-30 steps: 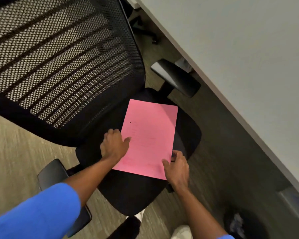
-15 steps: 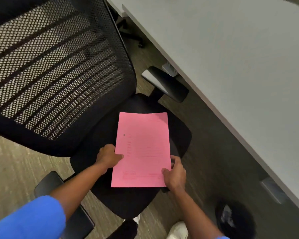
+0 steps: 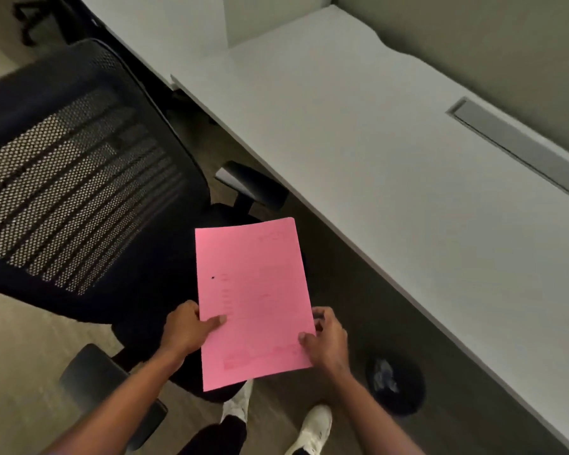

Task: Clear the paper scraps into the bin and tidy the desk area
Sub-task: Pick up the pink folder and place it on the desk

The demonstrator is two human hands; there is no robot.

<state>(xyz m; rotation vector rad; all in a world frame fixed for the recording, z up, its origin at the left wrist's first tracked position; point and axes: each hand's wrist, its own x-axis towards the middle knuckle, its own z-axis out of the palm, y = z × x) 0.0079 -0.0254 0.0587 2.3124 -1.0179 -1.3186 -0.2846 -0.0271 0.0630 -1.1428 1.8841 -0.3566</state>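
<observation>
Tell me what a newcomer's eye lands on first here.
The pink sheet stands out first, bright at the centre, held above the black mesh office chair by the left hand and the right hand at its lower edges. Next comes the broad white desk on the right, then the small dark bin on the floor beside it.

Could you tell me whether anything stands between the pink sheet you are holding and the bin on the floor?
Nothing visible does. The pink sheet is held in the left hand and right hand, above the chair seat. The black bin sits on open floor just right of the right hand, by the desk edge.
</observation>
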